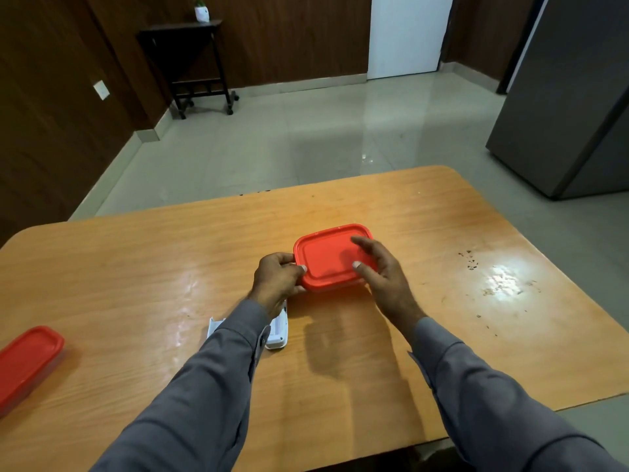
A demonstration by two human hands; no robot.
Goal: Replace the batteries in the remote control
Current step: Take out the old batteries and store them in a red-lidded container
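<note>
A small box with a red lid (326,258) stands in the middle of the wooden table (136,267). My left hand (277,279) grips its left edge, thumb on the lid's corner. My right hand (381,270) lies over the lid's right side with fingers spread, thumb on top. A white remote control (279,330) lies on the table under my left wrist, mostly hidden by the sleeve. A white piece (214,327), perhaps its battery cover, lies just left of that sleeve. No batteries are visible.
A second red-lidded box (23,362) sits at the table's left edge. Dark specks (469,260) mark the table's right part. Beyond the table are a tiled floor, a grey fridge (571,97) at right and a dark side table (190,59) at the back wall.
</note>
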